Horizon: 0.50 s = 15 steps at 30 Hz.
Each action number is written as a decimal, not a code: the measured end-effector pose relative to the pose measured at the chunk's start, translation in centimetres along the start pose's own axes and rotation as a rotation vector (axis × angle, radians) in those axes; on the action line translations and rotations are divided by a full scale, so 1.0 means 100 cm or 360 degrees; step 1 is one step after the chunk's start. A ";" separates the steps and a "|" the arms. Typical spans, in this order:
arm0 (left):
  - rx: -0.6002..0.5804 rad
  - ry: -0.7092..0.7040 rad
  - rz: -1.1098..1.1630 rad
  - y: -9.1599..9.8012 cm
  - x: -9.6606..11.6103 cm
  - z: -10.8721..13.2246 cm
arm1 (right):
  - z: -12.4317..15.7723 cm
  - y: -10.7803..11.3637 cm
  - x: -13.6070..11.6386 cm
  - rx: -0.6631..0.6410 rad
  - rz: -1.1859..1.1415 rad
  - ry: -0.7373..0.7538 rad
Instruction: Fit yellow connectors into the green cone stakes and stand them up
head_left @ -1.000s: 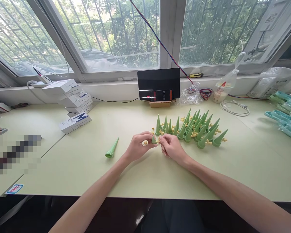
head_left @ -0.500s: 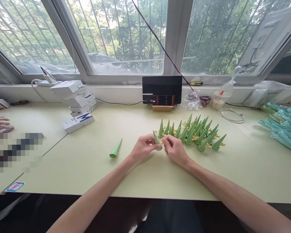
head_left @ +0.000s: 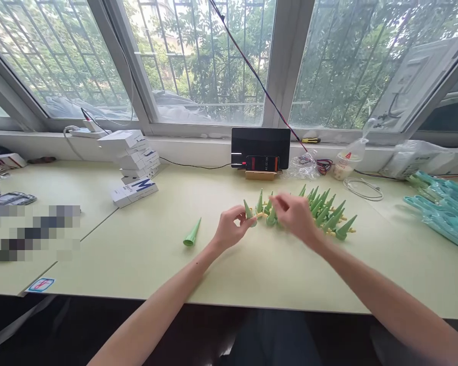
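Note:
My left hand [head_left: 231, 229] pinches a small green cone [head_left: 248, 211] with a yellow fitting, holding it just above the pale green table [head_left: 145, 254]. My right hand [head_left: 295, 216] has lifted off that cone and hovers over the cluster of upright green cones [head_left: 324, 216]; it is smeared by motion, its fingers drawn together, and I cannot see anything in them. A single green cone [head_left: 192, 234] lies on its side to the left of my left hand.
A stack of white boxes [head_left: 135, 168] stands at the back left. A black tablet [head_left: 260, 146] with a phone [head_left: 262, 163] in front sits by the window. A bagged cup [head_left: 345, 160], a white cable [head_left: 362, 189] and teal plastic parts [head_left: 442, 206] lie to the right.
My right hand let go of the cone and moved up and right over the cluster. My left hand keeps the cone. The camera tilted up a little.

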<state>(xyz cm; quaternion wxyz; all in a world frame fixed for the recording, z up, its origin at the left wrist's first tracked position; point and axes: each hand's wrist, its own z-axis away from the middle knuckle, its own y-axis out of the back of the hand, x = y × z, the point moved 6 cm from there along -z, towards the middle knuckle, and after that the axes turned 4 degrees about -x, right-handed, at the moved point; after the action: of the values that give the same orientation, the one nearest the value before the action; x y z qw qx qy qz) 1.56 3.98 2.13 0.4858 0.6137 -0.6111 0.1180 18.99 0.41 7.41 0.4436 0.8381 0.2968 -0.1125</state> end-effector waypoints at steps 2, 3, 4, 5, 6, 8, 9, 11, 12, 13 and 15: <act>0.0043 0.0013 -0.0012 0.002 -0.001 -0.001 | -0.025 0.027 0.009 0.0082 0.0212 -0.0003; 0.0056 0.0012 -0.0018 0.003 -0.001 -0.002 | -0.037 0.036 0.016 0.0067 0.0320 -0.0020; 0.0065 0.0008 -0.0024 0.003 -0.001 -0.002 | -0.047 0.042 0.025 0.0009 0.0427 -0.0055; 0.0070 0.0003 -0.0030 0.003 -0.001 -0.002 | -0.056 0.044 0.034 -0.0092 0.0516 -0.0094; 0.0071 -0.0001 -0.0035 0.003 -0.001 -0.003 | -0.062 0.042 0.044 -0.0239 0.0571 -0.0120; 0.0063 -0.0005 -0.0045 0.002 -0.001 -0.003 | -0.066 0.032 0.064 -0.0547 0.0603 -0.0228; 0.0058 -0.0002 -0.0049 0.002 -0.001 -0.003 | -0.066 0.029 0.073 -0.0616 0.0623 -0.0289; 0.0057 0.0006 -0.0053 0.001 -0.002 -0.003 | -0.063 0.021 0.079 -0.0662 0.0616 -0.0265; 0.0060 0.0010 -0.0054 0.002 -0.003 -0.003 | -0.062 0.017 0.081 -0.0677 0.0574 -0.0244; 0.0065 0.0014 -0.0055 0.002 -0.004 -0.003 | -0.060 0.014 0.082 -0.0692 0.0538 -0.0234; 0.0072 0.0024 -0.0057 0.003 -0.005 -0.003 | -0.057 0.010 0.082 -0.0693 0.0488 -0.0210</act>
<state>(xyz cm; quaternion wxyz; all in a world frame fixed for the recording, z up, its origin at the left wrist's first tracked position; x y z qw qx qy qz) 1.35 4.60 1.99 0.4784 0.6344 -0.5935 0.1278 25.72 7.88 7.72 0.6436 0.7490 0.1541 -0.0319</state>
